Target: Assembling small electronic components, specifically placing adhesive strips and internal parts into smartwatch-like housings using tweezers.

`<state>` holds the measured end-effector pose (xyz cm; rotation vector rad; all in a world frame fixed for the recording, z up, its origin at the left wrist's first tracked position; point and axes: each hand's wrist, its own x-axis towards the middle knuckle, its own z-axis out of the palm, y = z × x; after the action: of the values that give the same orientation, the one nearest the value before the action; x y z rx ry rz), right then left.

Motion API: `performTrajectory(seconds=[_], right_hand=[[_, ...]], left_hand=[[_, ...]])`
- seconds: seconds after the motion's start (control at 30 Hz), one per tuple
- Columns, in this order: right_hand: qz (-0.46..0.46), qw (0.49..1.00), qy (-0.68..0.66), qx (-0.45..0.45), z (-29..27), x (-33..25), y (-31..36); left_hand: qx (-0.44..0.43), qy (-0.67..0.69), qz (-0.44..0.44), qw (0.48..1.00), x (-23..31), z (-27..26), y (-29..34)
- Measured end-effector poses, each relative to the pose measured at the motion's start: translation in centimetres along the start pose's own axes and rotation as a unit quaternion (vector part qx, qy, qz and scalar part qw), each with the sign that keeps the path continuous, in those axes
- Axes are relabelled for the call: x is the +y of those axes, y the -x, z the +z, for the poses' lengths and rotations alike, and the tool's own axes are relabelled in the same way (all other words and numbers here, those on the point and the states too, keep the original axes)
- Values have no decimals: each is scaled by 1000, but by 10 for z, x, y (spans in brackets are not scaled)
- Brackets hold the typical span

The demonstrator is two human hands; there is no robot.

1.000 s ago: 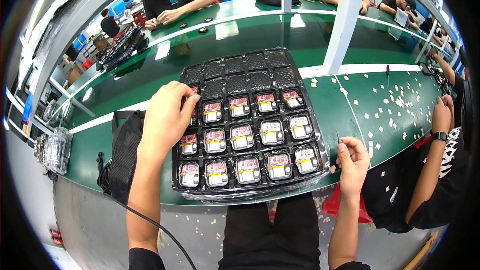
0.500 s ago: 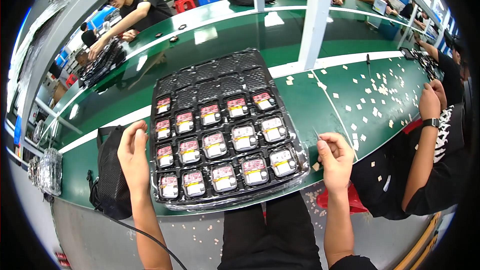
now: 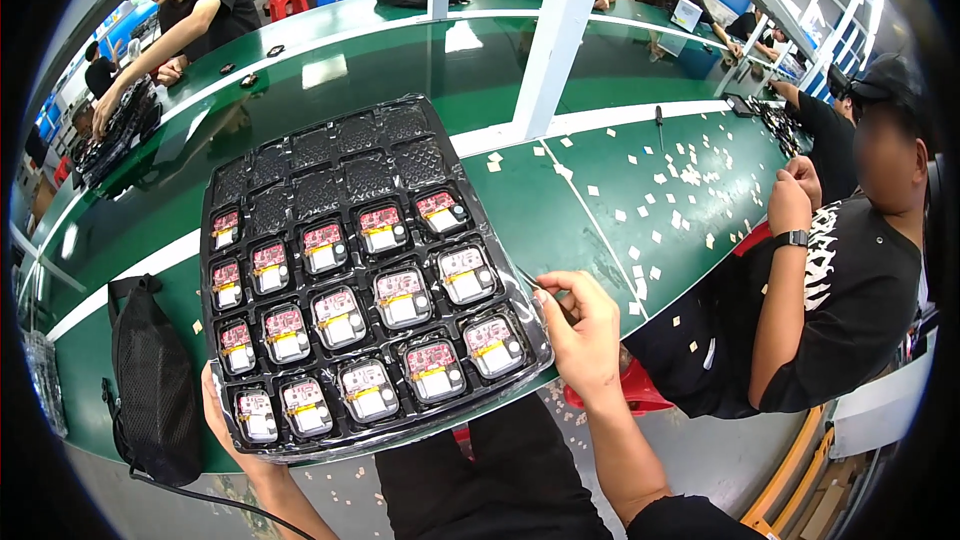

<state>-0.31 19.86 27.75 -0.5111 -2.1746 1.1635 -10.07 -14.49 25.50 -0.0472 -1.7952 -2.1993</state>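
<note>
A black plastic tray [image 3: 318, 198] with rows of pockets lies in front of me, tilted in view. Its nearer rows hold small rounded electronic units [image 3: 340, 318], each with a red board, a yellow strip and a pale block; the far pockets hold none. My left hand [image 3: 222, 424] grips the tray's near-left edge, its fingers mostly hidden behind it. At the right edge, my right hand [image 3: 580, 332] is closed, thumb against fingers, around a thin dark tool [image 3: 527, 278] that may be tweezers. The tool's tip points toward the tray.
A black mesh bag [image 3: 155, 380] with a cable is left of the tray. Small pale squares [image 3: 690, 176] are scattered over the green table [image 3: 590, 240] to the right, near a screwdriver [image 3: 659, 128]. A co-worker [image 3: 850, 280] sits close on my right. A pale post [image 3: 565, 40] stands beyond the tray.
My left hand has gone from open beside the tray to gripping its edge. My right hand has come in against the tray's right side. The whole view has shifted rightward.
</note>
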Motion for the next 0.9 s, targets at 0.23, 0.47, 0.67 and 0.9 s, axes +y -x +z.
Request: performTrajectory(seconds=[0.23,0.47,0.67,0.9], right_hand=[[-30,998,51,-5,2,-6,-1],[-30,998,60,-10,4,-10,1],[-40,997,63,-7,4,-9,1],[-33,998,58,-5,4,-9,2]], left_hand=[[5,-14,13,1000,4,7,3],[-31,-75,45,996,8,7,4],[-25,-71,44,996,4,3,3],[-48,-62,42,996,5,3,2]])
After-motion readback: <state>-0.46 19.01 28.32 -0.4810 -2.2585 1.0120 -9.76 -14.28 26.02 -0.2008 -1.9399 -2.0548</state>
